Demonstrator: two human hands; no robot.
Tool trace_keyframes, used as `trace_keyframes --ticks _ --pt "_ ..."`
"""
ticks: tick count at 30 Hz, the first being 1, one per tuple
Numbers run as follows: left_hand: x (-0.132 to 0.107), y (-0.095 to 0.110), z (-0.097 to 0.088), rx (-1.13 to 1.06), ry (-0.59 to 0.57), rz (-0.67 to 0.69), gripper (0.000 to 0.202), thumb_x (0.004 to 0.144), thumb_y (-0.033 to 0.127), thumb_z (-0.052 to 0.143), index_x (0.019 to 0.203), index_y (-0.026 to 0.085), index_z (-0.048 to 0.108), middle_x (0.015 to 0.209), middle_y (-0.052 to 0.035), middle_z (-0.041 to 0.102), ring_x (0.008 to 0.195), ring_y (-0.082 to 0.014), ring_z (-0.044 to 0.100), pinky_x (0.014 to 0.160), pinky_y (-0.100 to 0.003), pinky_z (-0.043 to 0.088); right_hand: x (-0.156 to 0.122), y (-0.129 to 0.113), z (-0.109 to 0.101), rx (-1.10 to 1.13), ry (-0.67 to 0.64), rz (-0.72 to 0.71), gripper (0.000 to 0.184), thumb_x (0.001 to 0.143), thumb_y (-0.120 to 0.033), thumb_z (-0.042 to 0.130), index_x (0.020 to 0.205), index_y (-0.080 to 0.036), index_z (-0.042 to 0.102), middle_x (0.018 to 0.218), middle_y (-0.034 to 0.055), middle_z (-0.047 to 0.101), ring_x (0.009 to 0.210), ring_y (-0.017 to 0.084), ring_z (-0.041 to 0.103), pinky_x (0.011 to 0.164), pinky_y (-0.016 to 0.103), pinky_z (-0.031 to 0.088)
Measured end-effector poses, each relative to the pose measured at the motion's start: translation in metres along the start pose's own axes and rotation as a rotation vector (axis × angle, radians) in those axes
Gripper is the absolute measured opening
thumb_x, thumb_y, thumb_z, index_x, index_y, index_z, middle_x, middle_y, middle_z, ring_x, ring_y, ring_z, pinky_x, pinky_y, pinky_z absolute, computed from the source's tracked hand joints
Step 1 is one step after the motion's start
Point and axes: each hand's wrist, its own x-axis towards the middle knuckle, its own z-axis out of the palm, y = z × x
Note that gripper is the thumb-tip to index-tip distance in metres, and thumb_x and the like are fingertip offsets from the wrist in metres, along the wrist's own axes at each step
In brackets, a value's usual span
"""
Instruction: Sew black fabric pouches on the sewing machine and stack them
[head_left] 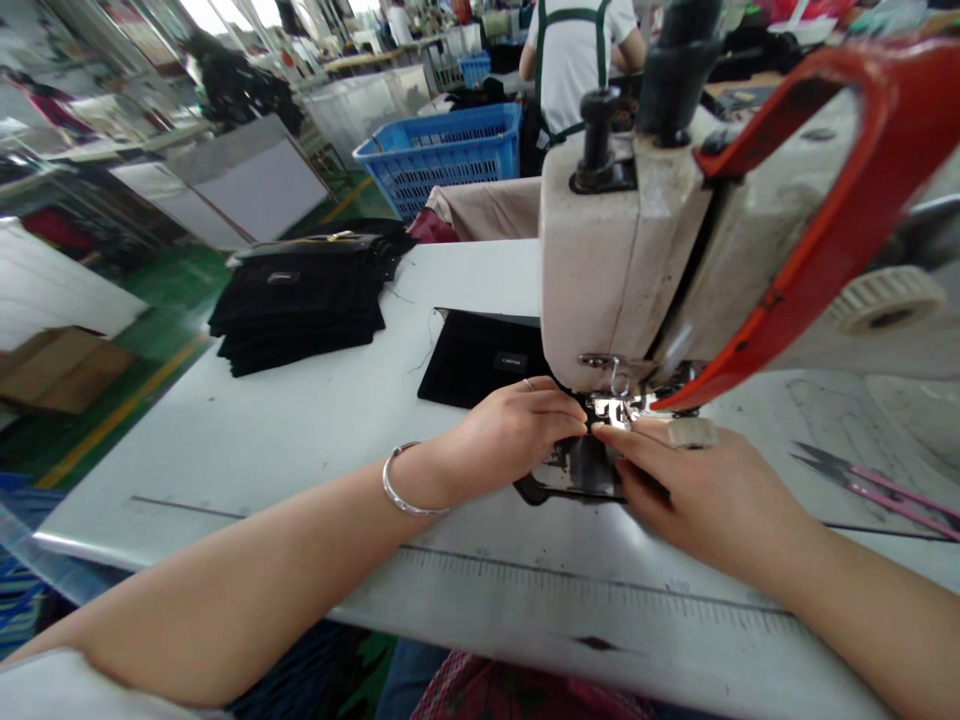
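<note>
A black fabric piece [465, 360] with a small label lies flat on the sewing machine's bed, its right end under the head of the machine. My left hand [514, 430], with a ring and a silver bangle, pinches the near edge of this fabric just left of the presser foot [616, 412]. From the other side my right hand [701, 490] has its fingertips pressed together at the same edge, close to the foot. The tips of both hands nearly meet. The sewing machine [600, 270] hides the fabric's far right part.
A stack of black fabric pieces [300, 290] sits on the left of the white table [315, 430]. Pink-handled thread snips [885, 490] lie at right. The red lever [862, 200] overhangs my right hand. Beyond the table are a blue crate [450, 150] and a person [574, 60].
</note>
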Motion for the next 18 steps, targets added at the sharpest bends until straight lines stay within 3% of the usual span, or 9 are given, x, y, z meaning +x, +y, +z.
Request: trace_keyframes --ticks 12,18 --pt "0.0042 -0.0073 0.0076 0.008 0.067 -0.13 0.023 0.097 0.008 0.052 0.098 0.017 0.073 0.098 -0.0025 0.077 0.098 -0.0138 0.071 0.095 -0.027 0.057 0.0024 0.0005 0.0008 -0.031 0.008 -0.002 0.031 0.096 -0.022 0.045 0.12 -0.017 0.065 0.1 0.0087 0.073 0.078 0.023 0.069 0.064 0.035 0.05" --pt "0.0041 -0.0095 0.0087 0.004 0.039 -0.159 0.027 0.096 0.006 0.052 0.098 0.02 0.076 0.101 -0.001 0.077 0.102 -0.0144 0.07 0.098 -0.03 0.057 0.0023 0.002 0.0022 -0.049 -0.005 0.012 0.032 0.097 -0.024 0.045 0.119 -0.017 0.068 0.102 0.0108 0.074 0.078 0.024 0.07 0.061 0.036 0.051"
